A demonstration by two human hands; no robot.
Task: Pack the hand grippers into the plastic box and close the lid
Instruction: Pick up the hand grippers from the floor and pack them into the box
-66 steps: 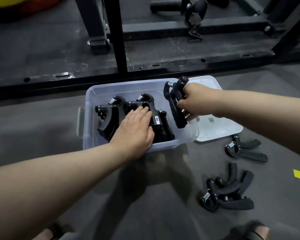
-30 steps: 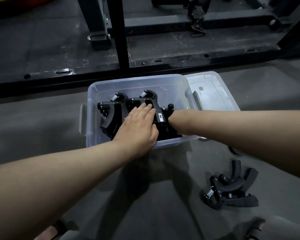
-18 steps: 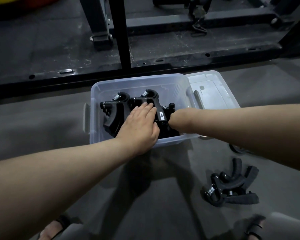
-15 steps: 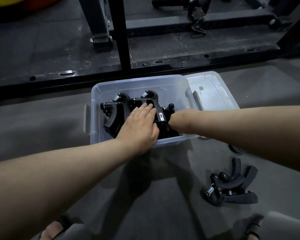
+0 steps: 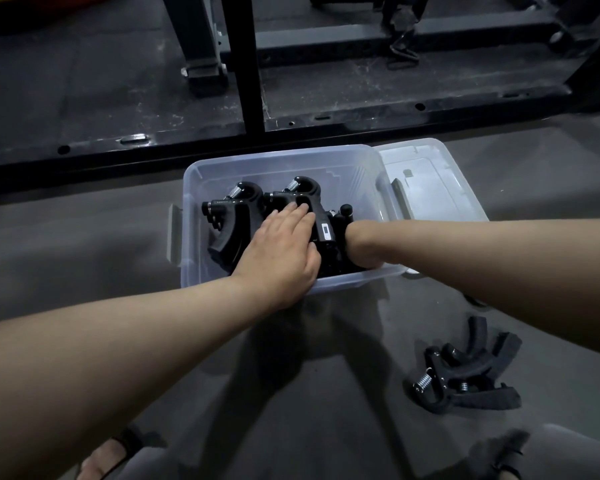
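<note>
A clear plastic box (image 5: 280, 156) stands on the grey floor with several black hand grippers (image 5: 230, 220) packed upright in it. My left hand (image 5: 282, 250) lies flat on top of them, fingers straight. My right hand (image 5: 361, 247) reaches down into the box's right side beside a gripper whose knob (image 5: 346, 211) sticks up; its fingers are hidden behind the grippers. The clear lid (image 5: 431, 184) lies flat on the floor, right of the box.
A pile of loose hand grippers (image 5: 465, 375) lies on the floor at the lower right. A black steel rack frame (image 5: 243, 64) stands on the dark mat behind the box. My sandalled feet (image 5: 109, 457) are at the bottom edge.
My right hand has brought one gripper from above the box's right edge down into the box. The left hand has stayed pressed on the packed grippers.
</note>
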